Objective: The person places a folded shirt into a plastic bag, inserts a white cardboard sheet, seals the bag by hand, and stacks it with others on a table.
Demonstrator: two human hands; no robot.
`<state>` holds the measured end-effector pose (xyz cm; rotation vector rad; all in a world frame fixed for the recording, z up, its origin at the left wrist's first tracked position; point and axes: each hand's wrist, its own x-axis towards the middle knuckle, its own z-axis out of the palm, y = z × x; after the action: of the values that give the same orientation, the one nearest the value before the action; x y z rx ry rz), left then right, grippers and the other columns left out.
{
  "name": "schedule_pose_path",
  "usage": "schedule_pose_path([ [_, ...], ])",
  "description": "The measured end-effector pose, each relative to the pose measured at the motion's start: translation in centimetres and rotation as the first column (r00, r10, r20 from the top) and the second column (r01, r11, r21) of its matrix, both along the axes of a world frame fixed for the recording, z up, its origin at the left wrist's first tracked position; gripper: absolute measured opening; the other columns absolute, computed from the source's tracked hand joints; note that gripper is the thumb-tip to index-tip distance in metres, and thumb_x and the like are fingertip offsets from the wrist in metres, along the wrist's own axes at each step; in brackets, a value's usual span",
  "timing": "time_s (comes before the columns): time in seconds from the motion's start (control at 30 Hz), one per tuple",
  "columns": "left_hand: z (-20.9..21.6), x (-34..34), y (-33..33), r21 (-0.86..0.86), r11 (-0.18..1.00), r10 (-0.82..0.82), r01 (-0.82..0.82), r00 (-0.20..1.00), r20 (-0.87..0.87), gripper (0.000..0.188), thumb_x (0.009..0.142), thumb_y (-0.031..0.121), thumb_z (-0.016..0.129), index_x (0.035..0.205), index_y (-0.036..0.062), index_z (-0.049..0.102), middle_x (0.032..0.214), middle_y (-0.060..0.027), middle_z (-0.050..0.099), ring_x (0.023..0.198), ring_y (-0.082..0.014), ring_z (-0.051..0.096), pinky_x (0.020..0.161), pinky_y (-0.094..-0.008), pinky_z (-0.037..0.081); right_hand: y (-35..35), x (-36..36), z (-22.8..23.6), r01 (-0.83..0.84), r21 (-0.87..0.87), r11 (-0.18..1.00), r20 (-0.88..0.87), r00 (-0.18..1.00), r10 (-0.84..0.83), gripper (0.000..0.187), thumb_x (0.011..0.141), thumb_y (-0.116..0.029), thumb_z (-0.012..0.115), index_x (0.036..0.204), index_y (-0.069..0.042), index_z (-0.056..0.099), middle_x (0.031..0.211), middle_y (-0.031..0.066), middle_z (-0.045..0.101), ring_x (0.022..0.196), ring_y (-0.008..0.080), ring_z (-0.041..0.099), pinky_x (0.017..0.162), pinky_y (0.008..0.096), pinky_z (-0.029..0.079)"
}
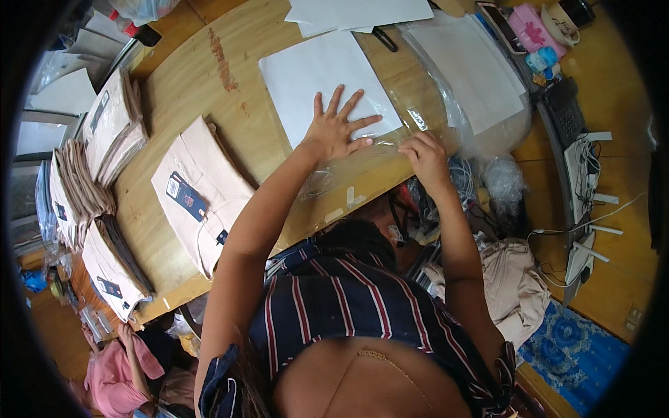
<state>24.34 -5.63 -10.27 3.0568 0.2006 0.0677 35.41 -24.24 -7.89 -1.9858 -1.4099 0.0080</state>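
My left hand (339,131) lies flat with its fingers spread on a white sheet (306,76) on the wooden table. The sheet's lower part appears to be inside a clear plastic bag (390,148), whose film reaches toward the table's front edge. To the right, my right hand (426,155) pinches the edge of that film between thumb and fingers. Left of my left forearm rest folded light-beige trousers (182,164) with a dark blue tag (186,196). At the upper right lies a stack of clear bags (474,76) with pale sheets in it.
Stacks of folded garments (77,184) line the table's left end. More white paper (369,12) and a black clip-like item (385,39) lie at the back. A telephone (562,110) and cables stand at the right. Another person in pink (118,380) is at the lower left.
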Motion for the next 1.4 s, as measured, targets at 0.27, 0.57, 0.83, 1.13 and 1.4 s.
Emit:
schedule_pose_path([
  [0.27,-0.2,0.1,0.1,-0.005,1.000,0.027,-0.028,0.999,-0.026,0.057,0.075,0.068,0.020,0.125,0.0428,0.028,0.140,-0.0043,0.010,0.128,-0.0331,0.001,0.096,-0.0605,0.002,-3.2,-4.1,-0.3,0.012,0.051,0.999,0.243,0.970,-0.024,0.011,0.064,0.002,0.056,0.074,-0.002,0.057,0.075,0.0076,0.052,0.075,0.0253,0.052,0.067,0.0337,0.043],
  [0.57,1.1,-1.1,1.6,-0.102,0.994,0.056,-0.045,0.992,0.110,0.054,0.077,0.065,0.023,0.126,0.0410,0.029,0.140,-0.0028,0.011,0.128,-0.0310,0.002,0.095,-0.0616,0.000,-3.2,-4.3,3.5,0.241,0.025,0.970,0.059,0.968,-0.242,0.053,0.059,-0.016,0.070,0.106,-0.009,0.048,0.108,0.0095,0.047,0.103,0.0270,0.043,0.085,0.0426,0.031],
  [0.83,-0.3,-3.7,2.6,-0.047,0.999,0.033,-0.027,0.992,0.120,0.048,0.080,0.054,0.035,0.124,0.0366,0.035,0.138,-0.0038,0.018,0.127,-0.0354,0.009,0.094,-0.0621,0.005,3.6,-4.6,-2.2,0.188,-0.392,0.901,0.176,0.976,-0.128,0.026,0.072,-0.020,0.053,0.090,-0.002,0.058,0.095,0.0127,0.056,0.096,0.0231,0.048,0.089,0.0457,0.030],
  [1.13,1.5,-2.4,2.3,-0.040,0.988,0.141,-0.147,0.981,-0.137,0.050,0.080,0.052,0.035,0.127,0.0364,0.030,0.140,-0.0014,0.010,0.128,-0.0334,0.003,0.094,-0.0629,0.005,-1.4,-8.2,-0.8,0.009,-0.008,1.000,0.329,0.944,-0.006,0.006,0.069,-0.011,0.050,0.071,-0.009,0.055,0.082,0.0017,0.050,0.087,0.0161,0.048,0.087,0.0494,0.025],
  [1.4,1.1,-2.8,2.5,-0.028,0.993,0.116,-0.119,0.991,-0.071,0.049,0.081,0.052,0.034,0.127,0.0348,0.031,0.140,-0.0030,0.011,0.127,-0.0356,0.005,0.093,-0.0639,0.005,0.3,-10.2,0.8,0.203,-0.095,0.975,0.239,0.955,-0.176,0.039,0.068,-0.015,0.057,0.107,-0.013,0.051,0.109,0.0076,0.049,0.109,0.0221,0.041,0.094,0.0552,0.014],
])
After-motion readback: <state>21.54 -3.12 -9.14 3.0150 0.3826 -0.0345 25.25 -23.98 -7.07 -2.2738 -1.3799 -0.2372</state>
